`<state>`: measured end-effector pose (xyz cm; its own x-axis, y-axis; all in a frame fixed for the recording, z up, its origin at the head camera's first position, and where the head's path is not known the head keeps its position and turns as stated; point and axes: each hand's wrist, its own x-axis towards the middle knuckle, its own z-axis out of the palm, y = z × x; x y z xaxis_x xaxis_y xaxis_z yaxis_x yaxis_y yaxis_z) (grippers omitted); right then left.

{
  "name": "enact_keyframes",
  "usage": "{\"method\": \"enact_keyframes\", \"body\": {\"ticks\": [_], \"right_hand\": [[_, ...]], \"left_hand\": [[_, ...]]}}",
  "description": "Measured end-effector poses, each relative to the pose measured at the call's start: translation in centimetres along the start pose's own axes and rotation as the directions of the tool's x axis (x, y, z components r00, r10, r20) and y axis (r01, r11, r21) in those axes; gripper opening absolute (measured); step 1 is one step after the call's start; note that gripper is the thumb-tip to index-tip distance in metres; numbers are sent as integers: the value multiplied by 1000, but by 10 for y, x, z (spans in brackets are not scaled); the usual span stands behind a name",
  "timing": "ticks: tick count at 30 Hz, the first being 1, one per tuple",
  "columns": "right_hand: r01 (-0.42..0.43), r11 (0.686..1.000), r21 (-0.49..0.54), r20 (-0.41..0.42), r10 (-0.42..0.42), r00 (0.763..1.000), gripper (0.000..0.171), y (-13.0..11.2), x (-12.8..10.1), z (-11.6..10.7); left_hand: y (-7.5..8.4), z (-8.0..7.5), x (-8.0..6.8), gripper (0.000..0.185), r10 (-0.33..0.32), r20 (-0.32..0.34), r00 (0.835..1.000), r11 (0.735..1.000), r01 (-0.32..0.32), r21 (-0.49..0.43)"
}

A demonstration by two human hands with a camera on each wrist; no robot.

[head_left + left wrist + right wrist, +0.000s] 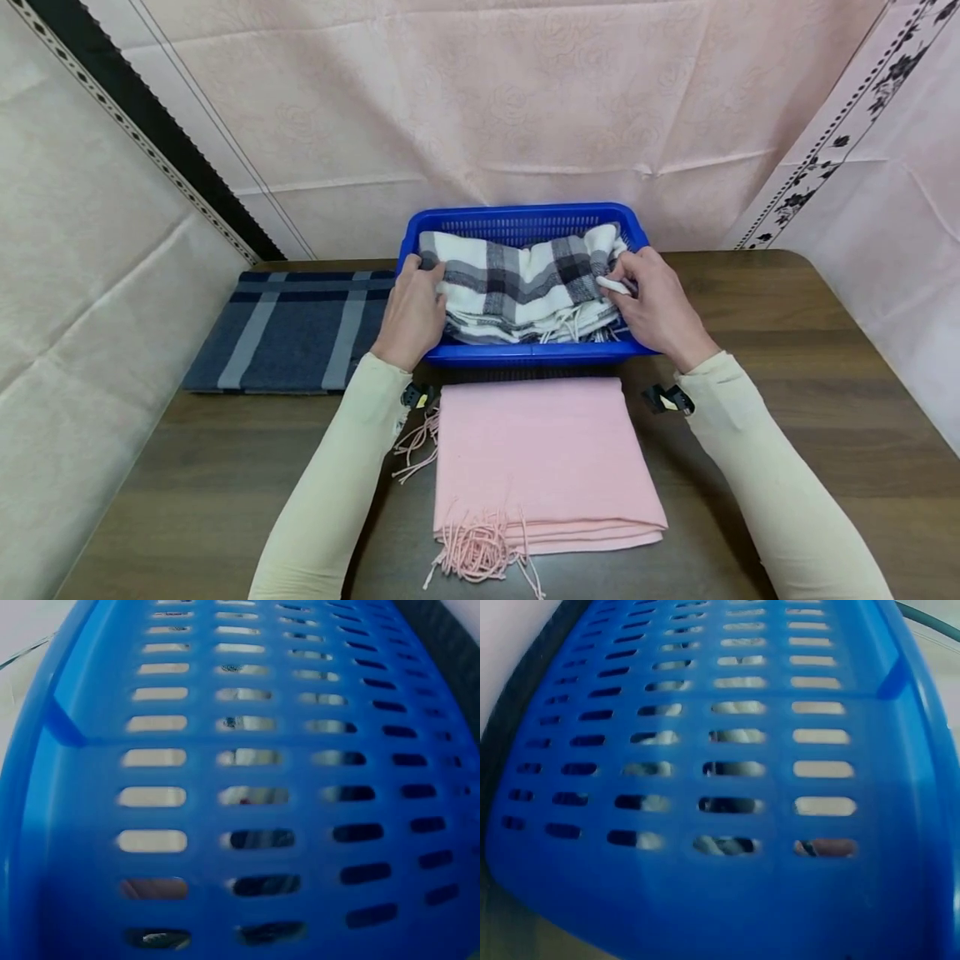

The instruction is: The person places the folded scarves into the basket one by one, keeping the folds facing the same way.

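A folded white and grey plaid scarf lies inside a blue slotted plastic basket at the back of the table. My left hand grips the scarf's left end, fingers curled over it. My right hand pinches the scarf's right end near the basket's right wall. Both wrist views are filled by the basket's slotted wall, with bits of the scarf showing through the slots; neither hand shows there.
A folded pink fringed scarf lies in front of the basket. A folded navy and grey plaid scarf lies to the basket's left. The dark wooden table is backed by pink cloth walls.
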<state>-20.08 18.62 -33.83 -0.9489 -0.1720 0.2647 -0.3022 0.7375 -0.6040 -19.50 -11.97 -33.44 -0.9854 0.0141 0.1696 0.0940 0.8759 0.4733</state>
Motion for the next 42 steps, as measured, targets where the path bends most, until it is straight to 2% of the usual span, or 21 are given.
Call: {"method": "enact_keyframes", "body": {"ticks": [4,8,13,17,20,22,25,28,33,38,40,42], "right_hand": [[8,1000,-28,8,-8,1000,10,0,1,0],[-11,997,-73,11,12,1000,13,-3,0,1],[-89,989,-120,12,91,996,30,-9,-4,-2],[-124,981,-152,2,126,992,39,-14,-9,-10],[-84,982,-170,-27,80,996,39,-19,-11,-13],[-30,985,-171,-39,24,999,34,-22,-11,-14],[60,985,-161,-13,-63,998,28,-24,-12,-15],[128,978,-163,60,-120,991,29,-24,-12,-18],[190,958,-214,247,-135,960,38,-27,-4,-25],[244,935,-259,425,-117,898,47,-38,19,-32],[262,924,-278,471,-107,876,51,-43,29,-33],[275,913,-300,515,-87,853,54,-47,39,-30]], "left_hand": [[1,-1,1,49,-18,33,999,999,16,41],[1,-2,1,47,-7,72,997,996,1,89],[2,-3,-1,38,26,95,995,991,-38,130],[7,-3,-4,33,56,78,995,986,-68,153],[10,-6,-6,32,109,44,993,979,-115,168],[11,-8,-8,34,140,46,989,979,-145,146],[12,-14,-10,40,141,130,981,986,-152,75],[14,-19,-7,49,128,279,952,987,-149,57],[20,-32,7,63,94,490,866,977,-175,123],[29,-38,29,72,51,615,787,953,-222,205],[32,-37,36,76,26,640,768,939,-239,248],[36,-35,43,79,-5,653,757,924,-246,293]]}}
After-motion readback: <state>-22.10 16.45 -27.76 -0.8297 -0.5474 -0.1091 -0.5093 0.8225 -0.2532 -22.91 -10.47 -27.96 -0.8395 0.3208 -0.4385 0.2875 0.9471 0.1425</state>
